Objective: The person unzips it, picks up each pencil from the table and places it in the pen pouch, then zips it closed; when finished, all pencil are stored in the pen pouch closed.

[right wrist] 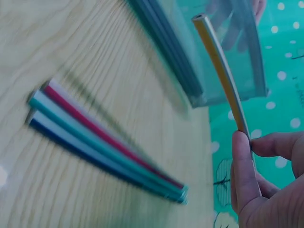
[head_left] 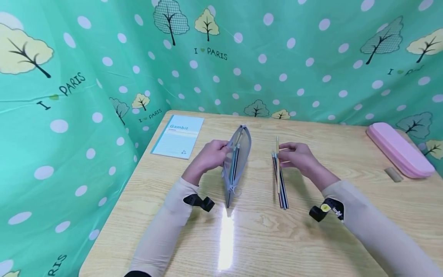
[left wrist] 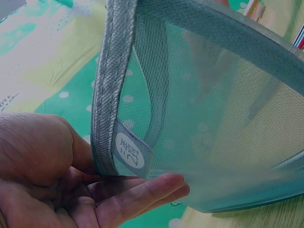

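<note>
The left hand pinches the mesh pouch by its left side, and the pouch stands left of the middle of the surface, its mouth gaping upward with striped pencils inside. The right hand pinches a yellow pencil between thumb and fingers, raised above three loose pencils that lie together to the right of the pouch.

For good handling, I would keep the left grip light but steady at the side, so that the mouth stays spread and the soft walls do not fold in. The yellow pencil is best turned in line with the pouch's long opening—one end dipped first—and kept off the zip edge and the pencils inside, where it could snag. A pinch nearer its upper end would keep the fingers out of the mouth. The three loose pencils should be left unbrushed, as they might roll.

As for room, bare wood shows between the pouch and the loose pencils, so a low, short sweep leftward looks enough. The near side is open too. The far edge, with the curtain beyond, the notebook at far left, and the pink case and eraser at right all stand apart from that path.
</note>
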`<action>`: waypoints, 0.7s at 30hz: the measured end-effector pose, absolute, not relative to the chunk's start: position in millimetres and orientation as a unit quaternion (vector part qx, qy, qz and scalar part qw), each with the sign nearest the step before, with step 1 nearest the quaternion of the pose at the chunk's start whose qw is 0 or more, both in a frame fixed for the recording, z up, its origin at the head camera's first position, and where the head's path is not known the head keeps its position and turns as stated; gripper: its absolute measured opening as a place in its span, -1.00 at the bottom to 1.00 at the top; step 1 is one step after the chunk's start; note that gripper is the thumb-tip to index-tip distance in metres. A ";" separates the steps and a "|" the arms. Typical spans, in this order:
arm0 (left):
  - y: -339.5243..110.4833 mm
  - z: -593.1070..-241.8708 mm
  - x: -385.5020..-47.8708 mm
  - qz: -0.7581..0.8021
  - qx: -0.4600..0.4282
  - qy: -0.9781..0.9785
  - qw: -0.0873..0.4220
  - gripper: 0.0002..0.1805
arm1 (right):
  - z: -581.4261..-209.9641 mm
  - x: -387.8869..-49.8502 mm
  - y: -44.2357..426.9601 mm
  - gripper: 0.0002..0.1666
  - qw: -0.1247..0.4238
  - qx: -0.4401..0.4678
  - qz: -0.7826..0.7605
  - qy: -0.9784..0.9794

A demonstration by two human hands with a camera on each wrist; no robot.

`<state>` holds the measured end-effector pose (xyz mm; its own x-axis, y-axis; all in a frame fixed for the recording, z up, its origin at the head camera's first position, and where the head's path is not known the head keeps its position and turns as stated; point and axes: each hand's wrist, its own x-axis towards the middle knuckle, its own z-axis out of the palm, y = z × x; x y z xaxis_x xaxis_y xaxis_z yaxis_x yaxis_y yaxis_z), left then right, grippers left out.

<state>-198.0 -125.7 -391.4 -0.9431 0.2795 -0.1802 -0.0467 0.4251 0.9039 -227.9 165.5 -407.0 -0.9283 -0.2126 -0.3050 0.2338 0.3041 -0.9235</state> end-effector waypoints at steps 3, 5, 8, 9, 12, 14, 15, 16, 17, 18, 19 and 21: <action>-126.3 -391.6 -198.5 0.535 0.068 0.828 0.154 -0.53 | -399.5 -226.1 158.5 -0.30 0.186 0.007 -0.604 0.775; -126.2 -391.5 -198.3 0.536 0.068 0.827 0.155 -0.53 | -394.8 -224.4 152.8 -0.30 0.186 0.012 -0.620 0.762; -125.9 -391.8 -197.8 0.538 0.067 0.826 0.155 -0.53 | -388.3 -221.5 143.3 -0.30 0.185 0.018 -0.645 0.741; -125.8 -391.9 -197.8 0.538 0.068 0.826 0.155 -0.53 | -386.4 -220.6 139.8 -0.30 0.184 0.020 -0.653 0.734; -125.6 -391.8 -197.8 0.539 0.067 0.825 0.154 -0.53 | -381.2 -219.3 129.7 -0.32 0.176 0.022 -0.671 0.720; -125.5 -391.4 -197.7 0.539 0.067 0.825 0.154 -0.53 | -378.5 -218.8 123.1 -0.33 0.167 0.023 -0.680 0.714; -125.4 -391.2 -197.6 0.539 0.068 0.825 0.154 -0.53 | -377.5 -218.8 120.2 -0.34 0.164 0.023 -0.683 0.711; -125.4 -390.8 -197.6 0.540 0.068 0.825 0.153 -0.53 | -376.6 -218.7 117.5 -0.34 0.160 0.023 -0.687 0.709; -125.4 -390.6 -197.5 0.540 0.068 0.825 0.153 -0.53 | -375.8 -218.7 114.8 -0.34 0.156 0.023 -0.689 0.707; -125.5 -390.4 -197.5 0.539 0.068 0.825 0.152 -0.53 | -375.2 -218.6 112.2 -0.34 0.153 0.024 -0.692 0.705; -125.4 -390.3 -197.5 0.539 0.068 0.826 0.152 -0.53 | -374.8 -218.4 109.7 -0.34 0.150 0.024 -0.695 0.703; -125.0 -390.3 -197.5 0.538 0.068 0.827 0.151 -0.54 | -374.3 -218.1 105.3 -0.35 0.148 0.026 -0.701 0.697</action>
